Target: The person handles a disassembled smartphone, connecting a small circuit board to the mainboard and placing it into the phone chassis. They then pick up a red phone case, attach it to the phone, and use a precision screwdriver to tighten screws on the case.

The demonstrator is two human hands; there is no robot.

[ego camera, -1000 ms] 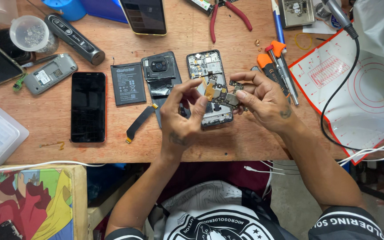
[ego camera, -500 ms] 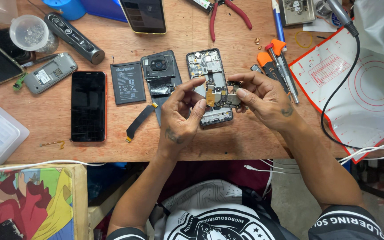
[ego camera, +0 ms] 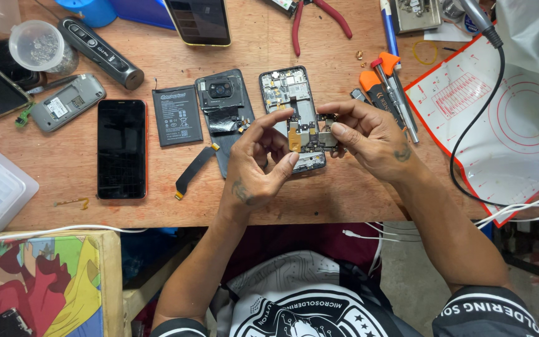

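Both hands (ego camera: 307,146) lifted circuit board (ego camera: 307,131) beside black battery (ego camera: 176,115).

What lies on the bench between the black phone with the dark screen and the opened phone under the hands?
In the head view, the loose battery and the detached back cover lie between the black phone and the opened phone.

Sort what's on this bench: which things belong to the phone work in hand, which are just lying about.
In hand:
left hand
right hand
small circuit board
opened phone
back cover with camera
battery
screwdrivers

Lying about:
black phone
grey handset
pliers
plastic cup
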